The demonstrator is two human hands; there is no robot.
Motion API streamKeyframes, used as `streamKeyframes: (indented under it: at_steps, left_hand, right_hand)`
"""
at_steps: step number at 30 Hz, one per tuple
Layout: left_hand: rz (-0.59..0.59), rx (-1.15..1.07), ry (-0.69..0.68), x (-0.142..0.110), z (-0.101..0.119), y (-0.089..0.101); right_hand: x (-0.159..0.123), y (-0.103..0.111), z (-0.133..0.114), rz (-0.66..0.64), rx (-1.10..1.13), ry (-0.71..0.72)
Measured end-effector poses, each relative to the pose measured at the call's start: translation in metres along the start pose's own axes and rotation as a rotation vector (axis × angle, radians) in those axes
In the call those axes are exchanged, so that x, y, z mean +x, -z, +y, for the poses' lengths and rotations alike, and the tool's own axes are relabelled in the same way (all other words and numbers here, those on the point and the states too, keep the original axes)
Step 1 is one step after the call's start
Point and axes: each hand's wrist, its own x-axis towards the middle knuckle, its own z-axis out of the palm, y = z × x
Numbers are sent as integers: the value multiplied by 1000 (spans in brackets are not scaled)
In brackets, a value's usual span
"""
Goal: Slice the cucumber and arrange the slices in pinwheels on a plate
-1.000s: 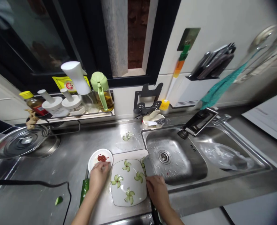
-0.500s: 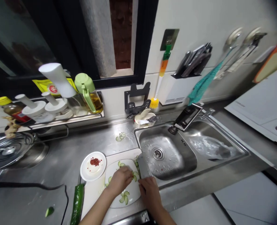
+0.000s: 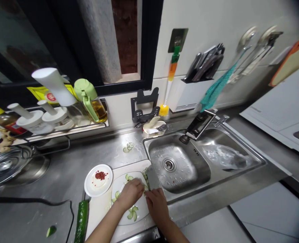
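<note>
My left hand [image 3: 132, 194] is over a white plate [image 3: 122, 218], its fingers pinched together at a cucumber slice by the plate's right side. Thin green cucumber slices [image 3: 132, 213] lie in small fans around the plate. My right hand [image 3: 158, 205] is at the plate's right rim, fingers curled; what they hold is hidden. Just beyond it the broad grey blade of a knife [image 3: 153, 176] shows, its handle out of sight. More cut cucumber [image 3: 145, 173] lies along the blade. The plate rests on a pale cutting board [image 3: 98, 214].
A white dish with red bits [image 3: 95, 189] sits left of the plate, near a whole cucumber [image 3: 81, 219] and a cucumber end [image 3: 51, 231]. Loose slices [image 3: 128, 147] lie behind. The sink [image 3: 187, 168] is on the right, and a condiment shelf [image 3: 88, 127] is at back left.
My right hand has shifted slightly left, bringing its fingertips closer to my left hand's. My left hand remains over the plate. The whole view has moved a little.
</note>
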Motion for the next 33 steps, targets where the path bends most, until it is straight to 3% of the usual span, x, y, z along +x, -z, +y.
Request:
streamKeyframes:
  at_steps: [23,33]
  left_hand:
    - [-23,-12,46,0,-6,-6]
    - [29,-51,80,-4,-6,-1]
  right_hand:
    - [9,3,-7,-26,-48,-4]
    - [5,3,-4,-8,-26,-5]
